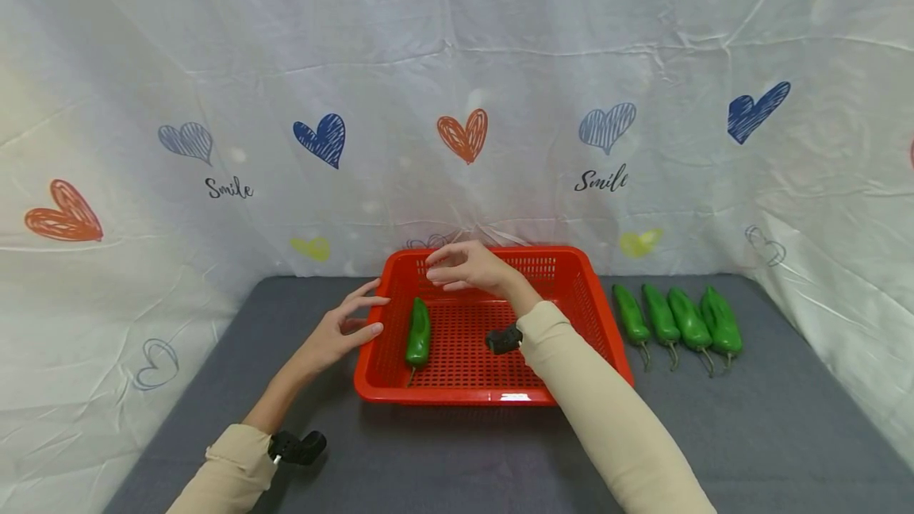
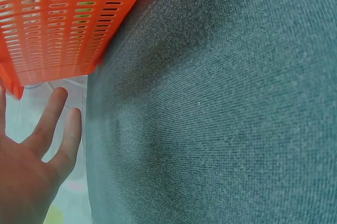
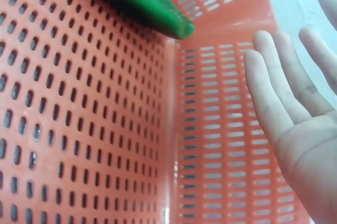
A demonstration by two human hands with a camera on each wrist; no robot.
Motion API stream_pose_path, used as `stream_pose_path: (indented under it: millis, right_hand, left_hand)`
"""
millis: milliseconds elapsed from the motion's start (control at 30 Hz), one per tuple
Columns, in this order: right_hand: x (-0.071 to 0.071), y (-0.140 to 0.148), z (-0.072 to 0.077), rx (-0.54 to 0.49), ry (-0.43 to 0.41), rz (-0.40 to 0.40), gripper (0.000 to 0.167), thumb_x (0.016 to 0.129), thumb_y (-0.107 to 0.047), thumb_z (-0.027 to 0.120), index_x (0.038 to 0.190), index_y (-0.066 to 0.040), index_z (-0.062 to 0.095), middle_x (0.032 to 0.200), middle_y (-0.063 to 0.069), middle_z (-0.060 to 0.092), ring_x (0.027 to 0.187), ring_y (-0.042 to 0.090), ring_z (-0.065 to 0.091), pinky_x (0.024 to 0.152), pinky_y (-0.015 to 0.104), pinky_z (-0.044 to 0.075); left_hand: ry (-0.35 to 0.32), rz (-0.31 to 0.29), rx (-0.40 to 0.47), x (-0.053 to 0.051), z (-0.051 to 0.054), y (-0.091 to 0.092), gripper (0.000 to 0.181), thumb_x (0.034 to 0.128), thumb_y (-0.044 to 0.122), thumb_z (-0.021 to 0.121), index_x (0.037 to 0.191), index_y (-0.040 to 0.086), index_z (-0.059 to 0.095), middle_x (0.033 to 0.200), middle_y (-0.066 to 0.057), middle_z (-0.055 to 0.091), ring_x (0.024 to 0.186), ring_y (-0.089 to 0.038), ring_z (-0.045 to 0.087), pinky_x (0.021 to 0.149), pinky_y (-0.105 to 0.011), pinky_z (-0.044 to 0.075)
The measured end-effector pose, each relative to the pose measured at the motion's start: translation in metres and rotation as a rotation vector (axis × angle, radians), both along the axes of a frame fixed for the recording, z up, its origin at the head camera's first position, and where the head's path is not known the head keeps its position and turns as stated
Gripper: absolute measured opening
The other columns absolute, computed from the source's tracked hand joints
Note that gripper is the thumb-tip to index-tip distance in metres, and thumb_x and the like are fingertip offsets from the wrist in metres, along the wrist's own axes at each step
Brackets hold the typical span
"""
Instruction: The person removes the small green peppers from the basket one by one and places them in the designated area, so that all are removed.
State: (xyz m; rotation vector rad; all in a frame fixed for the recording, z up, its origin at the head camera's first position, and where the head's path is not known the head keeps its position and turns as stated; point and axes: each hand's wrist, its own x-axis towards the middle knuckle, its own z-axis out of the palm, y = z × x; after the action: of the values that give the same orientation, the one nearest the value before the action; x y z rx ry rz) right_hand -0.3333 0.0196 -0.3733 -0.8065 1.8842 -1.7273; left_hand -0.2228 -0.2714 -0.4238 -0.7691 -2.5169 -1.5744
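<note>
A red perforated plastic basket (image 1: 493,397) stands on the grey table. One green pepper (image 1: 418,333) lies along its left side, stem toward the front; in the right wrist view the tip of that pepper (image 3: 152,8) shows near the basket's corner. My left hand (image 1: 341,331) is at the basket's left rim, fingers spread and fairly straight, the fingertips at the edge. Above the back part of the basket hovers my right hand (image 1: 467,266), holding nothing; the right wrist view shows its fingers (image 3: 268,84) extended and apart from the pepper.
Several green peppers (image 1: 691,322) lie in a row to the right of the basket, stems toward the front. Behind the grey table (image 1: 428,458) hangs a white cloth (image 1: 528,165) printed with hearts and the word Smile. A black camera sits on each wrist.
</note>
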Motion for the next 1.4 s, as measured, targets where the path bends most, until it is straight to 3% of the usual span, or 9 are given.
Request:
stream_pose_path:
  millis: [267,567,867,1067,1400]
  right_hand:
    - [-0.001,-0.007,-0.01,0.028,-0.015,0.025,0.046,0.096,-0.006,0.07,0.136,0.011,0.056,0.129,0.022,0.063,0.121,0.047,0.057,0.099,0.054,0.047]
    - [-0.004,-0.013,-0.025,0.105,-0.05,0.049,0.049,0.095,-0.01,0.074,0.139,0.004,0.058,0.137,0.021,0.059,0.115,0.024,0.063,0.099,0.048,0.049]
    - [-0.003,-0.018,-0.043,0.147,-0.112,0.051,0.05,0.093,-0.008,0.075,0.14,0.001,0.058,0.133,0.018,0.061,0.115,0.024,0.063,0.098,0.048,0.05]
    - [0.001,-0.02,-0.05,0.127,-0.149,0.056,0.053,0.093,-0.006,0.074,0.142,0.001,0.055,0.138,0.021,0.057,0.116,0.026,0.063,0.098,0.049,0.049]
    - [0.004,-0.026,-0.057,0.095,-0.141,0.026,0.051,0.092,0.001,0.073,0.14,0.004,0.056,0.134,0.022,0.058,0.114,0.029,0.063,0.092,0.048,0.053]
  left_hand:
    - [0.0,-0.014,0.013,0.0,0.0,-0.001,0.043,0.0986,0.005,0.065,0.141,0.003,0.057,0.163,-0.013,0.027,0.137,-0.041,0.04,0.097,-0.063,0.044]
    - [-0.011,-0.004,0.009,0.0,0.0,-0.001,0.043,0.0993,0.007,0.065,0.142,0.003,0.057,0.164,-0.012,0.026,0.139,-0.04,0.038,0.098,-0.063,0.043]
    - [-0.012,-0.005,0.002,-0.001,-0.002,-0.002,0.044,0.0993,0.007,0.065,0.142,0.005,0.057,0.164,-0.012,0.026,0.133,-0.042,0.045,0.097,-0.058,0.047]
    - [0.01,-0.023,0.007,-0.001,-0.003,0.0,0.044,0.0992,0.005,0.064,0.142,0.004,0.056,0.164,-0.014,0.025,0.137,-0.041,0.04,0.097,-0.058,0.046]
    - [-0.007,-0.018,0.016,0.002,-0.001,0.0,0.043,0.0996,0.006,0.064,0.142,0.004,0.056,0.164,-0.013,0.025,0.134,-0.042,0.043,0.097,-0.059,0.045]
